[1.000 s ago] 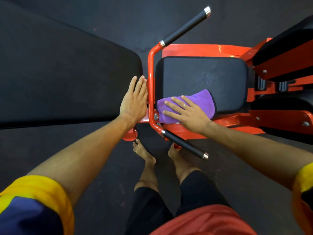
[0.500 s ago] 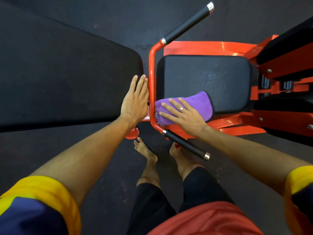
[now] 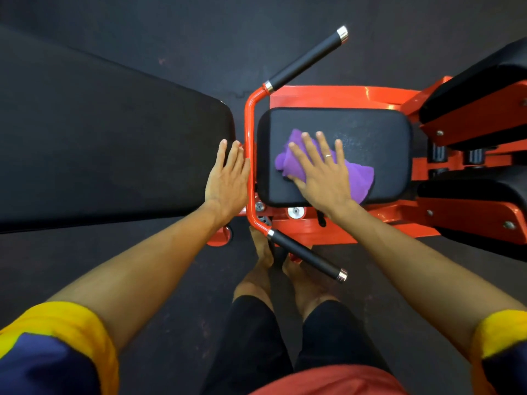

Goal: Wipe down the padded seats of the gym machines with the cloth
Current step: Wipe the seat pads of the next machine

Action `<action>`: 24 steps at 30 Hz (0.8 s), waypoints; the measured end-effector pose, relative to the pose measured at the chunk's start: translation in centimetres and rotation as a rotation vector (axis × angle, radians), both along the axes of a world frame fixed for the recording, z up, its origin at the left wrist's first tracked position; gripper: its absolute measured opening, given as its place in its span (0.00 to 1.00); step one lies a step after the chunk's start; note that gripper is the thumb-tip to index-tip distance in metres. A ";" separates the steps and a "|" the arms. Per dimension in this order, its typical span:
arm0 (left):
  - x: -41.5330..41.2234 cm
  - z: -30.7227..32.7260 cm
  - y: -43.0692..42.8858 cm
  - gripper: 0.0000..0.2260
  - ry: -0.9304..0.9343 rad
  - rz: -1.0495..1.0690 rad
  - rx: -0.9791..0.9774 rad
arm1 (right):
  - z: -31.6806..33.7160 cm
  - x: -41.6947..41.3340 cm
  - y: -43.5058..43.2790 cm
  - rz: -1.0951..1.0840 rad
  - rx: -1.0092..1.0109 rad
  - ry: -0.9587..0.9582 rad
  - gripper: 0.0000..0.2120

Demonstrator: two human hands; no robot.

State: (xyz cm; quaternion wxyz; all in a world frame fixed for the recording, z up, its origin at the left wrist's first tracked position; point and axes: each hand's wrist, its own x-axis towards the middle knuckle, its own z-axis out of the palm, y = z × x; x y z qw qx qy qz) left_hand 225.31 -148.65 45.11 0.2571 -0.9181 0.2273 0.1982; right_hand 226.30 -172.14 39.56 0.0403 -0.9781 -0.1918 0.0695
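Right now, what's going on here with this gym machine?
A person stands over an orange gym machine, wiping its black padded seat. The right hand presses flat, fingers spread, on a purple cloth bunched on the near half of the seat. The left hand rests flat on the end of the long black bench pad, just beside the orange handle bar. The far part of the seat lies bare beyond the cloth.

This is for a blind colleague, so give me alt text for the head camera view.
The right hand presses a purple cloth flat on the black seat of an orange machine. The left hand lies flat on the end of a larger black pad beside it. Bare feet stand on dark floor below.
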 end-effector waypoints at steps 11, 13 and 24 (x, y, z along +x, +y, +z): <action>4.8 -6.6 -4.9 0.26 0.066 0.441 -0.818 | -0.9 -1.2 1.8 -0.077 0.042 0.013 0.33; 5.1 -7.2 -4.9 0.24 0.015 0.488 -0.927 | -1.0 1.5 2.2 -0.132 0.049 0.006 0.34; 8.0 -8.9 -8.1 0.28 -0.077 0.642 -1.130 | 0.6 -3.0 -0.6 -0.344 -0.024 0.033 0.35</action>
